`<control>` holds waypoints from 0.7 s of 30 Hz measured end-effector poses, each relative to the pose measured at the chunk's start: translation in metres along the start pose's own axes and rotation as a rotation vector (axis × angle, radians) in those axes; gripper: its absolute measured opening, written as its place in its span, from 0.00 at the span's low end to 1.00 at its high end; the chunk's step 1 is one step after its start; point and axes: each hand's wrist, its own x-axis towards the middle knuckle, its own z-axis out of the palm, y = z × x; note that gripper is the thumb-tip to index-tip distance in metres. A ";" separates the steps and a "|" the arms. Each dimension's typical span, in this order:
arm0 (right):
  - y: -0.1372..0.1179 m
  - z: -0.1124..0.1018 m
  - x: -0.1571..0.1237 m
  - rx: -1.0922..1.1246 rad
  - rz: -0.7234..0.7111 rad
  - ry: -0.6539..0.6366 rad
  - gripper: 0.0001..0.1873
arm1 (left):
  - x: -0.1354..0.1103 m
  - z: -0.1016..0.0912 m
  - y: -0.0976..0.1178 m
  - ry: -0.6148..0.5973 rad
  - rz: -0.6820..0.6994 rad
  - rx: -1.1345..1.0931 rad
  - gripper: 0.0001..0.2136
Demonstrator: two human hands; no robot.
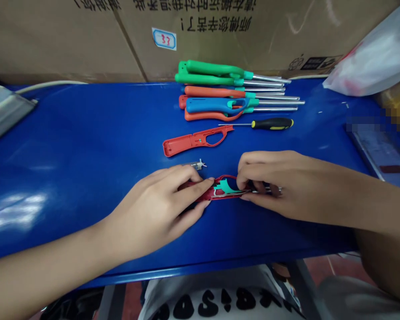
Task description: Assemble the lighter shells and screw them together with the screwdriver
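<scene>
Red lighter shell [208,194] over blue table [93,146], cardboard box [70,40] behind; left hand [165,200] and right hand [273,180], palms down, pinch opposite ends.

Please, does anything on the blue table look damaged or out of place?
Nothing looks spilled or clearly broken. The one oddity is the screwdriver: its tip overlaps the narrow end of the loose orange shell, untidily. The red casing between left hand and right hand lies open.
</scene>
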 end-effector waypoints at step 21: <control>-0.003 0.008 -0.002 0.042 0.137 0.065 0.05 | -0.003 0.002 -0.003 0.046 -0.004 -0.007 0.13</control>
